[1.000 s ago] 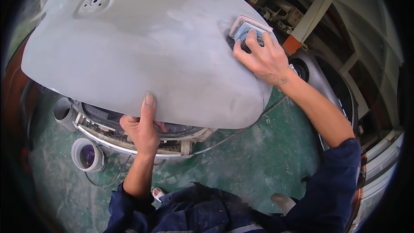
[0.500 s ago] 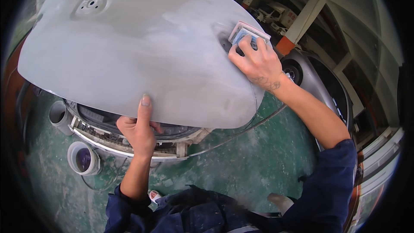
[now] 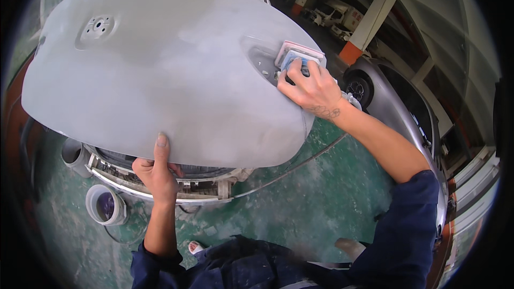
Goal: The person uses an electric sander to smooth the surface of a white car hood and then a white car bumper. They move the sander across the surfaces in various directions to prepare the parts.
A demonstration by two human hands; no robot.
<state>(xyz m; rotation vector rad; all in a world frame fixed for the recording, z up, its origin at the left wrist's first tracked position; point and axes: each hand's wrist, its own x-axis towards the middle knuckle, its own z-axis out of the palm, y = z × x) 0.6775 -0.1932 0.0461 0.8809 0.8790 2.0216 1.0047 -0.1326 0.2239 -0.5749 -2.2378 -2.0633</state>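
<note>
A large matte grey car body panel (image 3: 176,85) stretches across the view, with patchy lighter and darker areas on its surface. My left hand (image 3: 158,174) grips its near edge, thumb on top and fingers curled underneath, where they are partly hidden. At the panel's right side, my right hand (image 3: 310,86) is closed around a sanding block (image 3: 295,56) with a pinkish edge and a blue part under the fingers. The block rests beside a sunken recess (image 3: 261,64) with small holes. Another recess with bolt holes (image 3: 98,25) lies at the far left.
Beneath the panel is a car's exposed front structure (image 3: 203,195). A white bucket (image 3: 120,211) with dark purplish contents and a grey bucket (image 3: 80,155) stand on the green floor (image 3: 316,203). A silver car (image 3: 393,93) is at right, near a pillar (image 3: 369,21).
The panel's near edge and my left hand appear lower and farther left in view. My right hand, still holding the sanding block, has shifted slightly left and down, and more of the recess shows.
</note>
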